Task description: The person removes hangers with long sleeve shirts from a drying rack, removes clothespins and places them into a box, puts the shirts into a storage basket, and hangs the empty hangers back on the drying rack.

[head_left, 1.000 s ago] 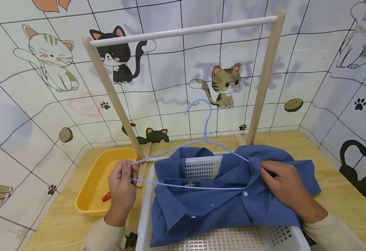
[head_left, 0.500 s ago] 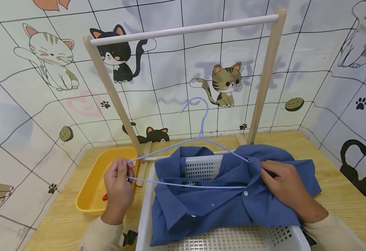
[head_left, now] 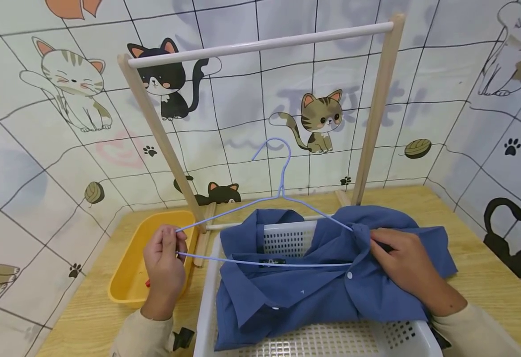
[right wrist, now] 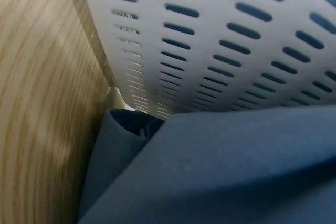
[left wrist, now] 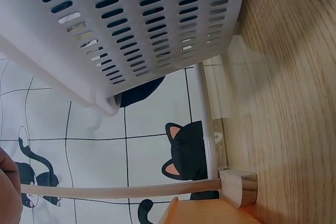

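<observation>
The left hand (head_left: 164,260), pinching the lilac wire hanger (head_left: 281,191) by one end, is drawing it leftward, while the right hand (head_left: 405,260) is pinching the blue shirt (head_left: 287,290) draped over the white basket (head_left: 205,307) on the desk (head_left: 79,317), leaving only the hanger's right end under cloth.

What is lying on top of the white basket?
A blue shirt is draped over the white basket, with one end of the hanger inside the shirt. Some perforated floor shows at the near side; whatever else the shirt covers cannot be seen.
</observation>
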Demonstrator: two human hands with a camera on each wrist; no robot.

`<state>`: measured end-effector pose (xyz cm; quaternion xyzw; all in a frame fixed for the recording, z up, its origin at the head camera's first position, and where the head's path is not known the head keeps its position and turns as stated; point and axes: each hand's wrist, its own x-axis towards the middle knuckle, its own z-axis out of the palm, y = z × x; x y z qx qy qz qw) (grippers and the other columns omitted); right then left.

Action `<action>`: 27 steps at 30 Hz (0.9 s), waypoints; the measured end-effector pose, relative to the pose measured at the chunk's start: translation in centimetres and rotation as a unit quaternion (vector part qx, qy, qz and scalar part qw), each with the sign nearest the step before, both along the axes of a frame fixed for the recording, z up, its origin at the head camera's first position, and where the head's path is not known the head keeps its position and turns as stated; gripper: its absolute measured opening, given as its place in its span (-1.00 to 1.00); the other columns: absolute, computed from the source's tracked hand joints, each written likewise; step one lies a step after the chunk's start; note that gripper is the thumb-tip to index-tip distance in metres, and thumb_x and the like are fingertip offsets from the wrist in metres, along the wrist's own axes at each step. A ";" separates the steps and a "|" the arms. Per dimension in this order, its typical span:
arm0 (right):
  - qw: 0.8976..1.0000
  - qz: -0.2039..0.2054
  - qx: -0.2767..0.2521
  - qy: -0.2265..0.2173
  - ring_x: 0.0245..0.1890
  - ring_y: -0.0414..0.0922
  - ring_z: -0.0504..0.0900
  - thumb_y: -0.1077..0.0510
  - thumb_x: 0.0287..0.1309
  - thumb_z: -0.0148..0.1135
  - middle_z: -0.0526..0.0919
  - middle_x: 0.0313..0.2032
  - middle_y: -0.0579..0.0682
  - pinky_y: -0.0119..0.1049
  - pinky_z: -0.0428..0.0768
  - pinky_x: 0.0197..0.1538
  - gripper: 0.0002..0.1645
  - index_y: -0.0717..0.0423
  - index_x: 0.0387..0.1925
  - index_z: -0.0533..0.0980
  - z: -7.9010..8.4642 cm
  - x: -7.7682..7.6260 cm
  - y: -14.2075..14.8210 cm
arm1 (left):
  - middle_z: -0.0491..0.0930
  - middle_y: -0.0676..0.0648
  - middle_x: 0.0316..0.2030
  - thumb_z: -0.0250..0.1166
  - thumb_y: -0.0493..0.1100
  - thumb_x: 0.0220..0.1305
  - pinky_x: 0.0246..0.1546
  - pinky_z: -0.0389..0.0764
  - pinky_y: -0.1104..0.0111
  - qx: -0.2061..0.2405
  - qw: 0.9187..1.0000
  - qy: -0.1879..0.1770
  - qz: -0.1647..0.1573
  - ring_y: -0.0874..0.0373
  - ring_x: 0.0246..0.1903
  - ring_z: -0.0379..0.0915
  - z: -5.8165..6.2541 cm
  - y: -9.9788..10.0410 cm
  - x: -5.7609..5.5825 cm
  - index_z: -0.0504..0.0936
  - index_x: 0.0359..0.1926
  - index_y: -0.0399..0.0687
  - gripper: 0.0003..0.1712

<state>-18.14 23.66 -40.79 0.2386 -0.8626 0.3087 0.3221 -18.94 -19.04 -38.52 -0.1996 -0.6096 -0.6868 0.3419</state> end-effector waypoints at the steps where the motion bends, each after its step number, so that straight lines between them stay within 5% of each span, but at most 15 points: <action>1: 1.000 0.000 0.001 -0.001 -0.26 -0.48 0.59 0.47 0.06 0.34 0.76 -0.31 -0.02 -0.70 0.45 -0.13 -0.68 0.06 -0.22 0.72 0.0 0.0 0.0 | 0.35 0.05 -0.70 -0.07 -0.29 0.56 -0.82 0.06 0.39 -0.001 1.000 -0.003 0.005 0.23 -0.76 0.11 0.0 0.0 0.0 0.42 -0.46 -0.44 -0.59; 21: 1.000 -0.001 -0.010 0.001 -0.21 -0.45 0.62 0.46 0.06 0.35 0.77 -0.29 -0.04 -0.72 0.45 -0.07 -0.69 0.06 -0.22 0.72 0.0 -0.1 0.0 | 0.34 0.08 -0.70 -0.07 -0.22 0.58 -0.80 0.06 0.42 0.004 0.999 -0.026 0.034 0.23 -0.76 0.10 1.0 -0.5 -0.3 0.49 -0.44 -0.17 -0.62; 27: 1.000 -0.007 -0.005 -0.002 -0.19 -0.45 0.64 0.46 0.03 0.38 0.78 -0.28 -0.05 -0.74 0.44 -0.05 -0.67 0.05 -0.21 0.73 -0.1 -0.1 0.0 | 0.36 0.06 -0.69 -0.06 -0.30 0.55 -0.80 0.06 0.41 0.001 1.000 0.000 0.012 0.23 -0.77 0.11 1.9 -0.8 -0.5 0.48 -0.45 -0.31 -0.62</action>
